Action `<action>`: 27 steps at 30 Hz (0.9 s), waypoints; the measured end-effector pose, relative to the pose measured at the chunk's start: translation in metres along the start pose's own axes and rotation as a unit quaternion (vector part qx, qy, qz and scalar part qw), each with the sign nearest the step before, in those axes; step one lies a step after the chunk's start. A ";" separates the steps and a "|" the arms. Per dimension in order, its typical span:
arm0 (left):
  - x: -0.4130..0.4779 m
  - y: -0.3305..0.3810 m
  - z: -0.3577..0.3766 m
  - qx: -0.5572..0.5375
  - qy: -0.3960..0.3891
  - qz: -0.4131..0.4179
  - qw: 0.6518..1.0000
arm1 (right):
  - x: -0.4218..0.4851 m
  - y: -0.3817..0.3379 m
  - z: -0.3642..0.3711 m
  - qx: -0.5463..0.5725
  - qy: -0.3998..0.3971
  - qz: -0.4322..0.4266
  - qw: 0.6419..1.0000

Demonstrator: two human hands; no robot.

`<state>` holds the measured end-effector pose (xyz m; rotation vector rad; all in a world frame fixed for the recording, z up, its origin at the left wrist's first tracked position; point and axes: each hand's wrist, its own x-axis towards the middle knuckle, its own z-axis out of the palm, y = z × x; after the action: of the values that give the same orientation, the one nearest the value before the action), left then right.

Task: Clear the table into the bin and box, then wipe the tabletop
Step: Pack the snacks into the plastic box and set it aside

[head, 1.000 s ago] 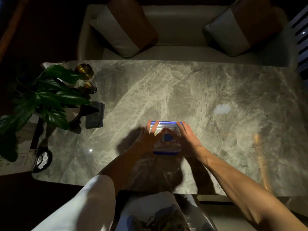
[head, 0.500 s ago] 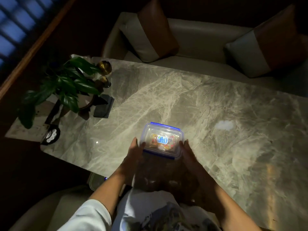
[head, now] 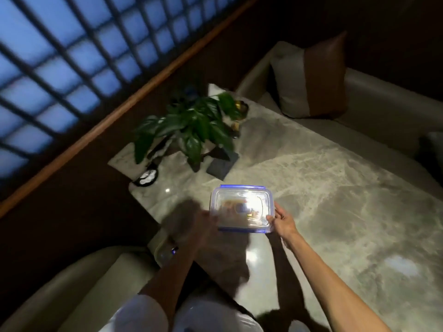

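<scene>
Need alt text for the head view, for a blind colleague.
A clear rectangular plastic container with a blue-trimmed lid is held just over a grey marble table: the right hand pinches its right end, the blurred left hand meets its left. A leafy green potted plant stands at the table's far left end.

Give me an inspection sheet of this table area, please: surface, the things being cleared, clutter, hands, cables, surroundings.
Surface: marble tabletop, dimly lit; a pale patch at the near right that I cannot identify.
Job's things: clear lidded food container with blue clips, apparently held just above the tabletop.
Clutter: potted plant, dark square pad and gold bowl, all at the far left corner.
Hands: right hand grips the container's right end, thumb on the lid; left hand is at its left end, blurred, grip unclear.
Cables: nothing seen.
Surroundings: sofa with cushion; latticed window.
</scene>
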<state>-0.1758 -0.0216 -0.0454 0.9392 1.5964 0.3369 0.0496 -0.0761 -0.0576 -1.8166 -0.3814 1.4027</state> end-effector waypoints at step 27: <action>0.095 -0.062 -0.195 -0.338 0.020 -0.116 0.934 | 0.115 -0.085 0.325 -0.414 -0.089 -0.084 0.902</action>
<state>-0.3781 0.0618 -0.1010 0.2126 1.4530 0.6851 -0.1887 0.1840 -0.0960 -2.2218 -1.3643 1.3868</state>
